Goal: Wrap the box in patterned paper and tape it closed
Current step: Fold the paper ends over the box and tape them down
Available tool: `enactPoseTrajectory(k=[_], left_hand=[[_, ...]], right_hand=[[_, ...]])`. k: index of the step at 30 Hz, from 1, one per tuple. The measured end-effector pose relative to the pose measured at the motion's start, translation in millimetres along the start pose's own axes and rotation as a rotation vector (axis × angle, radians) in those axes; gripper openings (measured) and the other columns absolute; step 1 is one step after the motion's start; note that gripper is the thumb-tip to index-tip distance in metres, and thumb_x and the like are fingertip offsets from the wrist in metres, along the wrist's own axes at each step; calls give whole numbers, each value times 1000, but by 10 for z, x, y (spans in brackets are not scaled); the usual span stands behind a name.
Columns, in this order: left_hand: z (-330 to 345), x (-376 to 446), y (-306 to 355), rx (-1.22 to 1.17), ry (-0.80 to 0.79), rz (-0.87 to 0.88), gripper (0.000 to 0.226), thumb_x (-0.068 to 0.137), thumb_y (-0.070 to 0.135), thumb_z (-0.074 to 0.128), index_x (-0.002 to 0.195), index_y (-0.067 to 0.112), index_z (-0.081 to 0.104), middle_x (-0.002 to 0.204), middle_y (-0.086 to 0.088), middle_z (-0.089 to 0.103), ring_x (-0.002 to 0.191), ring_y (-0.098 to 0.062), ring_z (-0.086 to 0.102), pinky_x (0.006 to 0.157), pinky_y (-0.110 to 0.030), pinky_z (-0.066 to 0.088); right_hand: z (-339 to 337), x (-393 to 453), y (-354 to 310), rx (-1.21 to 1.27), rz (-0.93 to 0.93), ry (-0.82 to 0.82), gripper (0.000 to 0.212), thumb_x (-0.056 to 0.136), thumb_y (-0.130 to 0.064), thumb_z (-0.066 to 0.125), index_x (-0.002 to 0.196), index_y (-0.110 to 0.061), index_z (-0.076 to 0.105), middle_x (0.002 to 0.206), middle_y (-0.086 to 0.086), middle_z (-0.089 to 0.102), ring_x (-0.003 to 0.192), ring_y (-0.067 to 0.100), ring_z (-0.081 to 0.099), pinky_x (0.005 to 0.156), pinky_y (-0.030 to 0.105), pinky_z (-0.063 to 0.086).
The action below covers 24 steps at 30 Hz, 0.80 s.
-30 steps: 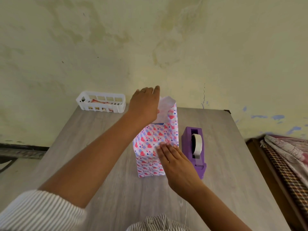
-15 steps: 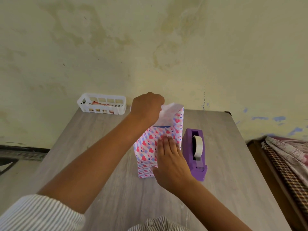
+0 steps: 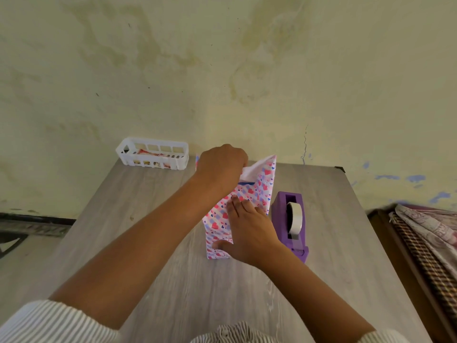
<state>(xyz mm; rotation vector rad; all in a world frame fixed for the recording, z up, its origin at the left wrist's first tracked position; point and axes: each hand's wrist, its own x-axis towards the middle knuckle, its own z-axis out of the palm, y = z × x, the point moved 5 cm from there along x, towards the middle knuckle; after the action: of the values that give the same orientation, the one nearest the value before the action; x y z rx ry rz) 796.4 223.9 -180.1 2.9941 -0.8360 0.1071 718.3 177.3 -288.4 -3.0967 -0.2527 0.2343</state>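
Item: box (image 3: 223, 219), wrapped in patterned paper (image 3: 262, 191) printed with pink, red and blue hearts. Location: centre of the frame, on the grey wood-grain tabletop (image 3: 153, 206). Orientation: lying flat, long axis running from the near edge away toward the wall; the far end points to the upper part of the frame. At that far end the paper stands up loose past the box, white underside showing, with a sliver of blue visible beneath it.

Left hand (image 3: 221, 165): above the far end, fingers curled, pinching the raised paper flap.

Right hand (image 3: 249, 231): laid flat on the top of the wrapped box, fingers straight and pointing away, thumb spread toward the near end.

Purple tape dispenser (image 3: 293, 224): just beside the box on the right side of the frame, parallel to it, holding a roll of pale tape.

White plastic basket (image 3: 152, 155): upper left, at the tabletop's far edge against the wall, with packets inside.

Folded cloths (image 3: 430, 231): right edge of the frame.
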Motion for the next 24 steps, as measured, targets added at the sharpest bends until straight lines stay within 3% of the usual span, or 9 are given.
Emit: enactPoseTrajectory(k=[5,8,11,14,16,19,22,24], left_hand=[[-35,-126,13,22,-2,9,16,84,2,50,79,16,55,62,1,39,62,-19,43,49,-24,25],[18,-224,83,88,24,27,16,87,2,48,85,15,58,74,-2,53,71,-20,52,59,-27,34],[151,-340,168,129,-15,61,17,95,12,48,105,14,61,94,-5,62,86,-20,60,68,-28,39],[303,-462,217,117,-46,47,23,99,19,42,116,16,57,111,-5,64,102,-20,62,76,-27,41],[384,-516,212,103,-45,24,24,100,21,39,117,18,55,114,-3,63,104,-19,61,75,-25,39],[527,-569,211,86,-128,7,27,100,23,39,124,18,51,119,-4,61,106,-20,60,84,-28,44],[582,-563,186,60,-120,-4,28,100,24,40,127,20,49,120,-4,61,104,-21,62,85,-29,47],[539,-569,129,-25,0,11,32,98,21,42,129,21,48,122,-4,61,108,-22,60,88,-29,45]], right_hand=[[-32,19,1,24,-10,30,86,87,-62,46,149,-11,15,156,5,19,142,24,21,116,44,17],[-35,20,10,15,-16,76,73,92,-51,46,147,-11,20,154,5,25,139,24,25,114,43,20],[-40,11,11,-25,-33,108,58,97,-40,41,145,-10,26,152,7,28,137,25,27,113,40,21],[1,24,9,-28,-42,128,52,97,-29,44,144,-10,32,151,7,31,140,26,23,116,38,13],[52,34,16,-36,-54,146,49,97,-23,44,143,-8,36,149,9,36,140,28,25,117,38,10],[136,51,34,-108,-98,187,48,95,-23,44,139,-6,43,143,12,45,135,33,34,117,40,12],[188,104,85,-103,-108,162,49,97,-23,37,142,-6,37,147,12,39,138,32,28,119,42,12],[180,124,133,-55,-106,135,51,98,-22,35,146,-7,28,153,11,28,142,28,20,118,40,13]])
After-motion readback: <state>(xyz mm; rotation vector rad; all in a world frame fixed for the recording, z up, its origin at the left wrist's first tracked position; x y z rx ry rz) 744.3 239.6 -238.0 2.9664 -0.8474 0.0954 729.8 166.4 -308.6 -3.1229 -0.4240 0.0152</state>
